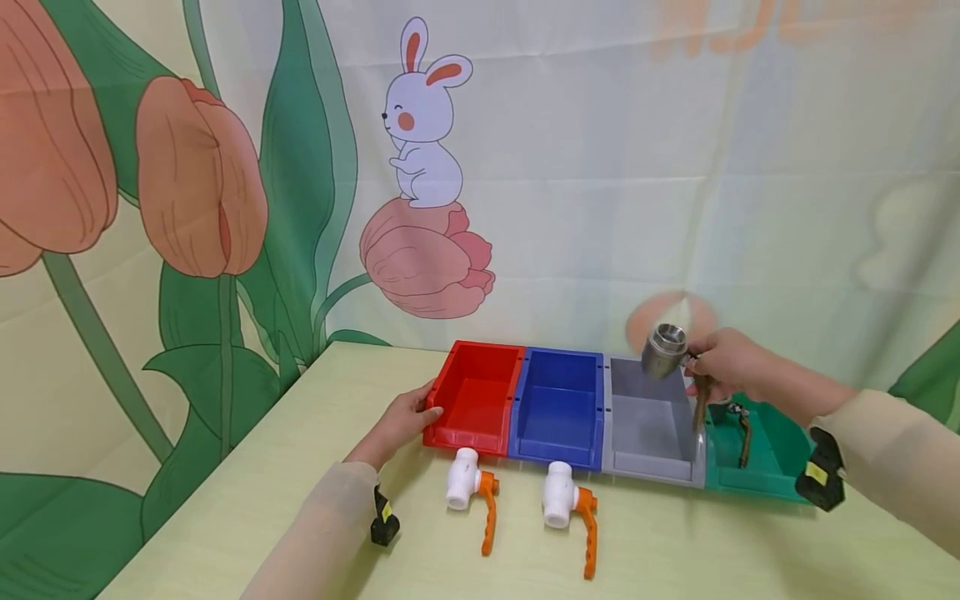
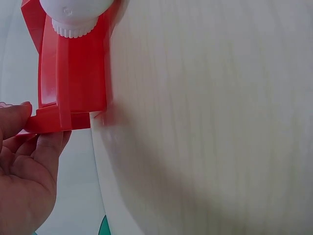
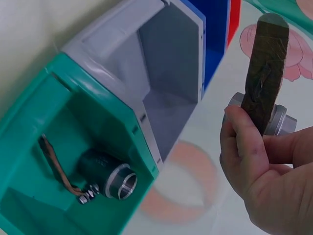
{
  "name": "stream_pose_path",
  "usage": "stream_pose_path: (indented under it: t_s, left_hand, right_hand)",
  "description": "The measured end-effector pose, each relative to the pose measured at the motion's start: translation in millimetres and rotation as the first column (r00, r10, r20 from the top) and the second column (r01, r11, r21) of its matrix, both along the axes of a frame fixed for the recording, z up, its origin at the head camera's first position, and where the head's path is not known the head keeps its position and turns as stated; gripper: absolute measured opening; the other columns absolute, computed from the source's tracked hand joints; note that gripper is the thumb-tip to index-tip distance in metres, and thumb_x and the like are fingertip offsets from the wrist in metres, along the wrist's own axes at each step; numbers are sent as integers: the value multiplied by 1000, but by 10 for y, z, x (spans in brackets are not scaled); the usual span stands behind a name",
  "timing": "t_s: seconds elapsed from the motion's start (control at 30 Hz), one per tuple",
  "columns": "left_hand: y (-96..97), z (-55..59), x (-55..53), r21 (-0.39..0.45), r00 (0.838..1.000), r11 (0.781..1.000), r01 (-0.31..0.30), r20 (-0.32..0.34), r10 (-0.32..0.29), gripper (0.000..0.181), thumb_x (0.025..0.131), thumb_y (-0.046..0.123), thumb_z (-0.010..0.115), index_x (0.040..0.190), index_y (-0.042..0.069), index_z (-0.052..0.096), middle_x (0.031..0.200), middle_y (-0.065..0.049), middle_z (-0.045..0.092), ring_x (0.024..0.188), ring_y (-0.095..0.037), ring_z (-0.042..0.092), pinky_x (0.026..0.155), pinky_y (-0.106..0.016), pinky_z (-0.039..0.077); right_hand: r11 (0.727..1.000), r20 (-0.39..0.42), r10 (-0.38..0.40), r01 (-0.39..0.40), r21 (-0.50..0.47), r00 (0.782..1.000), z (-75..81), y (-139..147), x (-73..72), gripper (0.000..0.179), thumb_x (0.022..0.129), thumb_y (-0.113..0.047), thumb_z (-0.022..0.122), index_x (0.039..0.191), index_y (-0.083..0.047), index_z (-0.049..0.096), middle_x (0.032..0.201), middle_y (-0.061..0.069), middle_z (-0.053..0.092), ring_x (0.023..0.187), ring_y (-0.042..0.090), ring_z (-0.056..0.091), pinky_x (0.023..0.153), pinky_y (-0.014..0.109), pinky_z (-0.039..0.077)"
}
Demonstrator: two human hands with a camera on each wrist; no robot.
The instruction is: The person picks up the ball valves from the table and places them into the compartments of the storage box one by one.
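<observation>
My right hand (image 1: 733, 365) holds a steel ball valve (image 1: 663, 357) with a brown lever handle, raised above the grey bin (image 1: 651, 427). In the right wrist view the fingers curl round the valve near the base of its handle (image 3: 265, 68), which stands upright. My left hand (image 1: 401, 423) grips the left side wall of the red bin (image 1: 480, 400), thumb on the near side and fingers behind the wall in the left wrist view. Another metal ball valve (image 3: 103, 169) with a brown lever lies in the green bin (image 1: 772, 442).
A blue bin (image 1: 558, 408) joins the red and grey bins in one row. Two white plastic ball valves with orange handles, a left one (image 1: 463, 482) and a right one (image 1: 558, 496), lie in front of the row. Behind the table (image 1: 330, 417) hangs a printed cloth (image 1: 562, 167).
</observation>
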State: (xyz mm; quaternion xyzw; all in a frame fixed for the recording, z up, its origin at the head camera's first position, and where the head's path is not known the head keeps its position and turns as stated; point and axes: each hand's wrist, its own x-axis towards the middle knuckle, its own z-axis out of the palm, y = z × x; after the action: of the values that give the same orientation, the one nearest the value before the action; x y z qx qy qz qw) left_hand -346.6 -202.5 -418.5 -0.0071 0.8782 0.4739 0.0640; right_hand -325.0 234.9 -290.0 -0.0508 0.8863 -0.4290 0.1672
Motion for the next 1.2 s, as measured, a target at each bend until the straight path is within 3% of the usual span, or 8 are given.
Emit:
stream_pose_path:
  t_s: [0.13, 0.33, 0.53, 0.8, 1.07, 1.2]
  left_hand:
    - [-7, 4, -3, -3, 1000, 1000, 2, -2, -2, 62, 104, 11, 55, 161, 10, 31, 158, -21, 46, 141, -41, 48, 115, -52, 48]
    - [-13, 4, 4, 5, 1000, 1000, 4, -3, -4, 62, 104, 11, 55, 161, 11, 30, 159, -20, 46, 141, -40, 48, 115, -51, 48]
    - [-15, 25, -1, -2, 1000, 1000, 11, -12, -11, 60, 105, 10, 54, 161, 9, 32, 157, -22, 48, 139, -40, 50, 114, -51, 49]
    - [-17, 7, -20, -3, 1000, 1000, 6, -2, -6, 62, 104, 11, 55, 161, 10, 30, 159, -21, 45, 142, -41, 48, 115, -51, 48]
    - [-21, 3, -28, -1, 1000, 1000, -1, 0, 1, 61, 105, 11, 55, 161, 10, 31, 159, -21, 46, 142, -41, 48, 115, -51, 48]
    - [-16, 1, -22, -4, 1000, 1000, 0, 1, 0, 61, 105, 11, 55, 161, 10, 31, 158, -21, 46, 142, -41, 48, 115, -51, 48]
  right_hand:
    - [1000, 9, -13, 13, 2, 1000, 55, -5, -82, 54, 106, 3, 31, 153, 21, 12, 91, 12, 54, 70, 9, 68, 72, 35, 63]
    - [998, -24, -22, 23, 51, 999, 70, -40, -181, 50, 106, 3, 32, 151, 23, 22, 107, 23, 58, 68, 9, 69, 74, 38, 64]
    - [997, -31, -22, 24, 69, 999, 31, -93, -272, 48, 105, 3, 33, 148, 24, 28, 103, 21, 60, 66, 8, 67, 66, 33, 58]
    - [997, -29, -61, 62, 41, 998, -36, -211, -343, 52, 100, 7, 39, 147, 27, 25, 108, 29, 57, 59, 8, 65, 70, 40, 65]
    - [994, -38, -59, 62, 92, 998, -143, -297, -425, 56, 98, 7, 41, 149, 23, 24, 74, 9, 60, 55, 6, 63, 68, 36, 65]
    - [991, -45, -49, 54, 123, 998, -239, -304, -454, 51, 98, 6, 43, 145, 24, 34, 67, 7, 58, 55, 9, 63, 69, 39, 65]
